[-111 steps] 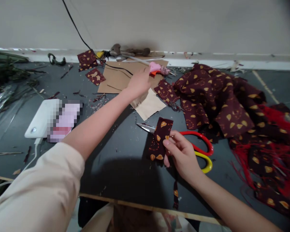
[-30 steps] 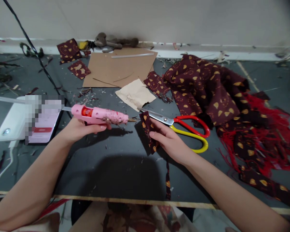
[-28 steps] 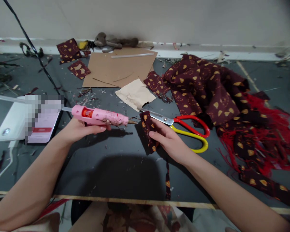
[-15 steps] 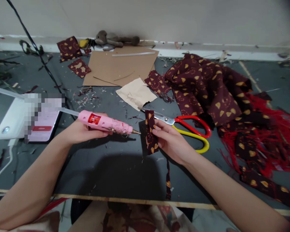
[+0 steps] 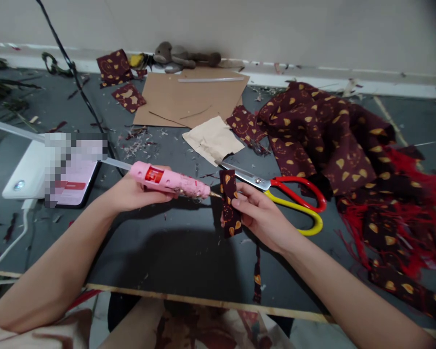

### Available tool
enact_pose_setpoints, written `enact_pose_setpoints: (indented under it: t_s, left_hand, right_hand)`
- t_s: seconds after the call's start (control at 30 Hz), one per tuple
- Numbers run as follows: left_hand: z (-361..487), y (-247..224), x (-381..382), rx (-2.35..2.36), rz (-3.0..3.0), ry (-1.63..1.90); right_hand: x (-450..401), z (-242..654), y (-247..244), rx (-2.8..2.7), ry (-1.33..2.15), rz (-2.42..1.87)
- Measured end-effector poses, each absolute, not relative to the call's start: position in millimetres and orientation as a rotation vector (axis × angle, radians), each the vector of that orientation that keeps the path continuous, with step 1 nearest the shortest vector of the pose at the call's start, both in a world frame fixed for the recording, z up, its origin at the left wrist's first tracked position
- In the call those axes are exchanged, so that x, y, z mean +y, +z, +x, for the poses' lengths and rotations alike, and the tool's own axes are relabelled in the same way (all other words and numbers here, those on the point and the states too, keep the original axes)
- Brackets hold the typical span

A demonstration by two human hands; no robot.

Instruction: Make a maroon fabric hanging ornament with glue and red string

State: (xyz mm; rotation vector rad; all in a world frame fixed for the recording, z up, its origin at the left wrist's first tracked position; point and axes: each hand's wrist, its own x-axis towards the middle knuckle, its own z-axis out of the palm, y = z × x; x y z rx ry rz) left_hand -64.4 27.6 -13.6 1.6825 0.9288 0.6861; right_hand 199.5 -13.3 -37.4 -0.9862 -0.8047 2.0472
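A pink glue gun [image 5: 170, 183] is gripped in my left hand [image 5: 140, 195], a clear glue stick coming out of its back end. Its metal tip points right and meets the left edge of a folded maroon fabric strip [image 5: 229, 206] with yellow prints. My right hand [image 5: 259, 213] pinches that strip between thumb and fingers, holding it upright above the dark table. Scissors [image 5: 298, 182] with one red and one yellow handle lie just behind my right hand. A thin fabric strip [image 5: 257, 276] lies near the front edge.
Patterned cloth [image 5: 312, 131] with red fringe [image 5: 414, 208] is heaped at right. Cardboard [image 5: 167, 97], a beige paper piece [image 5: 214, 138] and a grey plush toy [image 5: 185, 57] are behind. A phone [image 5: 74, 179] and white power bank [image 5: 25, 169] sit left; a black cable [image 5: 82, 89] hangs there.
The glue gun's tip has come up to the fabric strip, closing the small gap between them. The whole view has shifted slightly, so the things on the table appear farther right.
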Motion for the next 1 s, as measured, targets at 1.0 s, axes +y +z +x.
enact_pose_setpoints:
  t_s: [1.0]
  left_hand:
    - [-68,-25,27,1.307,1.529,0.874]
  right_hand:
    - [-15,198,-40,-1.020,1.935,-0.950]
